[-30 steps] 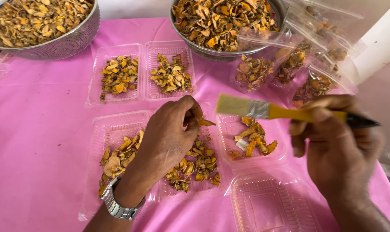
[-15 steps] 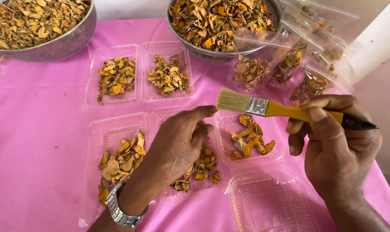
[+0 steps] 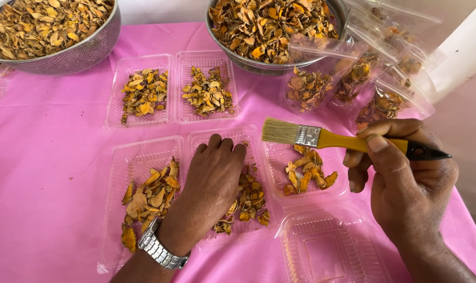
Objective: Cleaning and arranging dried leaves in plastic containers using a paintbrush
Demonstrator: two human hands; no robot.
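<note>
My left hand (image 3: 212,182), a metal watch on its wrist, rests palm down with fingers curled over the dried orange-yellow slices (image 3: 251,195) in the middle clear plastic tray (image 3: 201,140). My right hand (image 3: 405,181) holds a flat paintbrush (image 3: 321,138) with a yellow handle, bristles pointing left, above a tray (image 3: 277,157) with a few slices (image 3: 307,175). Left of my left hand is another tray (image 3: 138,152) with slices (image 3: 146,198).
Two filled trays (image 3: 143,94) (image 3: 207,90) lie further back. Two metal bowls (image 3: 70,57) (image 3: 259,65) heaped with slices stand at the far edge. Clear bags (image 3: 321,78) of slices lie at the right. An empty tray (image 3: 327,251) sits near my right hand. Pink cloth (image 3: 44,167) covers the table.
My left hand dropped from a raised pinch with a slice down onto the middle tray, fingers curled. The brush hand sank slightly and stayed in place.
</note>
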